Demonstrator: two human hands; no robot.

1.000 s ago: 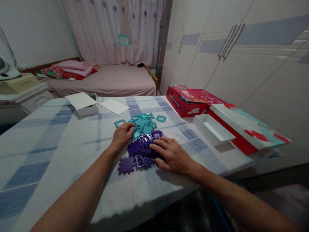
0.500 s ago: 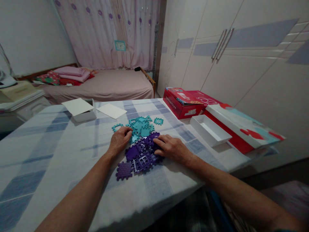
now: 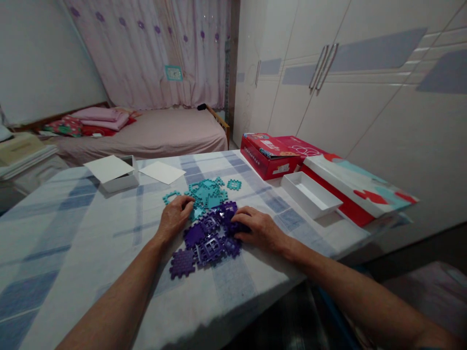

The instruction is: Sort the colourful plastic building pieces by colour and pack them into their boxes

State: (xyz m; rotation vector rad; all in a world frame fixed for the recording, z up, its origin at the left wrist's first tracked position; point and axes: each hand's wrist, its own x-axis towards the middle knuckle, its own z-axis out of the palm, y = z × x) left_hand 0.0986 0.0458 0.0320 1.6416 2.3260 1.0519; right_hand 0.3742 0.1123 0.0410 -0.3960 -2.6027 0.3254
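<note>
A pile of purple interlocking plastic tiles with notched edges lies on the table in front of me; some have window-like cutouts. My right hand is at the pile's right side, its fingers and thumb curled round a purple tile. Just beyond lies a heap of teal interlocking tiles. At its left edge my left hand rests with fingers bent and drawn together; what they hold, if anything, is hidden. A brick-textured purple tile sits nearest to me.
A white box with a loose lid and a pale card lie at the far left. On the right stand a shallow white tray, a red box and a large red-and-white box. A checked cloth covers the table.
The view has shifted a little to the right. My right hand has drawn slightly away from the purple pile's middle with its fingers on a tile. My left hand stays by the teal heap.
</note>
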